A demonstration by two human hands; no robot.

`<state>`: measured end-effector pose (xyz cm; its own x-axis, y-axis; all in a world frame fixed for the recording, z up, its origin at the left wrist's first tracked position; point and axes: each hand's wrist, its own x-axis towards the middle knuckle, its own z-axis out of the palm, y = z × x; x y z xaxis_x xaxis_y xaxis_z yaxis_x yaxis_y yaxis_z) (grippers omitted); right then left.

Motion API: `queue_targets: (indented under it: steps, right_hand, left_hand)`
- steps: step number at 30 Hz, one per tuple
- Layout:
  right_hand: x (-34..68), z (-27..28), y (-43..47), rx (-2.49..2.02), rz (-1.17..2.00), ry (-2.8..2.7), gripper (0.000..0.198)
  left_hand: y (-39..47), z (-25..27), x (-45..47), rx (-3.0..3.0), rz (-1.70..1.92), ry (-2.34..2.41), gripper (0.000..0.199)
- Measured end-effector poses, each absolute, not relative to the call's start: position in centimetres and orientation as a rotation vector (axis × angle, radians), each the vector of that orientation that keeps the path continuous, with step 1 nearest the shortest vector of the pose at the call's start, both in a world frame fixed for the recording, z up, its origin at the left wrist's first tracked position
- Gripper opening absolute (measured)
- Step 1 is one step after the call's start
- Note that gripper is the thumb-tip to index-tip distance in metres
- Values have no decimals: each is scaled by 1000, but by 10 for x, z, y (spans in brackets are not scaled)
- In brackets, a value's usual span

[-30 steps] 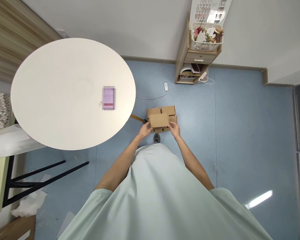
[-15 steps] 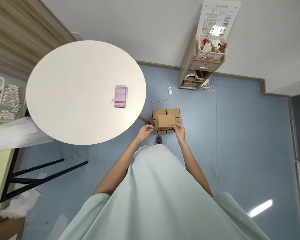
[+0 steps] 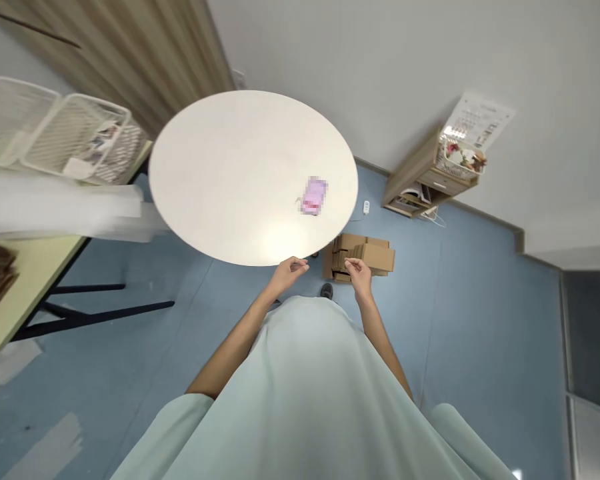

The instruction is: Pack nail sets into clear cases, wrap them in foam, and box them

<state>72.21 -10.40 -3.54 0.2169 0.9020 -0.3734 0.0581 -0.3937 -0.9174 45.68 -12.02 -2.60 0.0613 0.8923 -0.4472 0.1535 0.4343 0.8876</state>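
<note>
the left hand (image 3: 289,271) is half curled, a narrow gap showing between thumb and fingertips, and in view it sits right at the near edge of the white tabletop (image 3: 230,153); whether it touches that edge i cannot tell. the right hand (image 3: 359,274) is off past the near right edge of the white tabletop, its thumb and fingertips also only slightly apart. in view its fingertips overlap the brown cardboard boxes (image 3: 377,257), though contact is unclear. the boxes are piled together on the blue floor (image 3: 480,320), just beyond the white tabletop's near right rim. a dark shoe (image 3: 327,291) shows beside them, on the near side of the white tabletop. a pixelated purple item (image 3: 314,196) lies on the white tabletop's right part. right of the white tabletop, a small white device (image 3: 366,207) with a cord lies on the floor. farther right of it stands a wooden cabinet (image 3: 413,167), topped by a basket of flowers (image 3: 461,162). left of the white tabletop, white baskets (image 3: 40,130) and a blurred white bundle (image 3: 55,207) rest on a pale green tabletop (image 3: 37,293).
</note>
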Motion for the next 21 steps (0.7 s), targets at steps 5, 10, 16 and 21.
queue_targets:
  steps: [5, 10, 16, 21]
  right_hand:
    - [622, -14, -104, -1602, 1376, -984, 37]
    - [526, 3, -108, -1536, 1496, -1126, 33]
    - [438, 21, -95, -1458, 1624, -1330, 31]
    - [367, 21, -71, -1418, 1709, -1405, 29]
  left_hand:
    - [-148, -9, 377, 918, 878, 1435, 33]
    - [-179, 2, 304, 783, 1070, 1478, 35]
    - [-198, 9, 238, 580, 1259, 1553, 36]
    - [-199, 10, 186, 495, 1308, 1589, 37]
